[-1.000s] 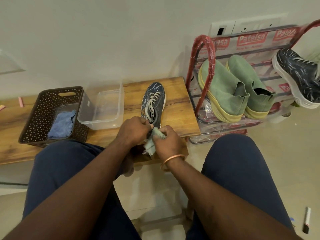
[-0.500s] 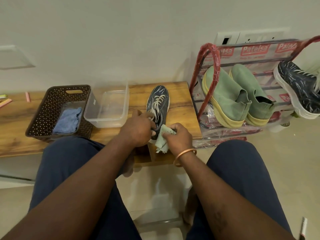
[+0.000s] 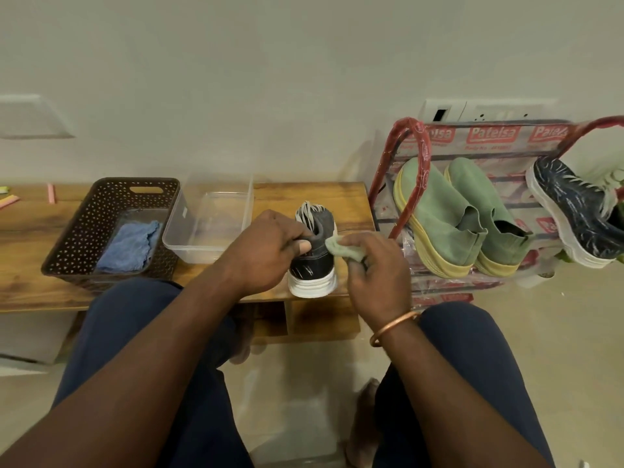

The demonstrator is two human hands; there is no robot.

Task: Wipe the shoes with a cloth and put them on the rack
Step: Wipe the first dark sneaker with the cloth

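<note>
Left hand grips the dark shoe at its collar, with the thumb on the back of the heel and the fingers curled over the top edge. The right hand pinches a bunched pale green cloth and presses it to the right side of the collar. A copper bangle sits on that wrist.

The shoe stands on its white sole at the front edge of the bench, towards the right end, heel to the person and laces to the wall. The left hand hides the shoe's left side and one corner of a clear plastic tub just left of it. Further left, just beside the tub, a brown perforated basket holds a blue cloth.

Off the bench's right end stands a red-framed rack, wrapped in printed plastic. It carries a pair of green shoes and, to their right, another dark shoe.

Half a second ago both hands covered the heel and the cloth hung low beside it. Now the heel and sole show bare, the cloth is up at the collar, and the right hand has shifted to the right.
</note>
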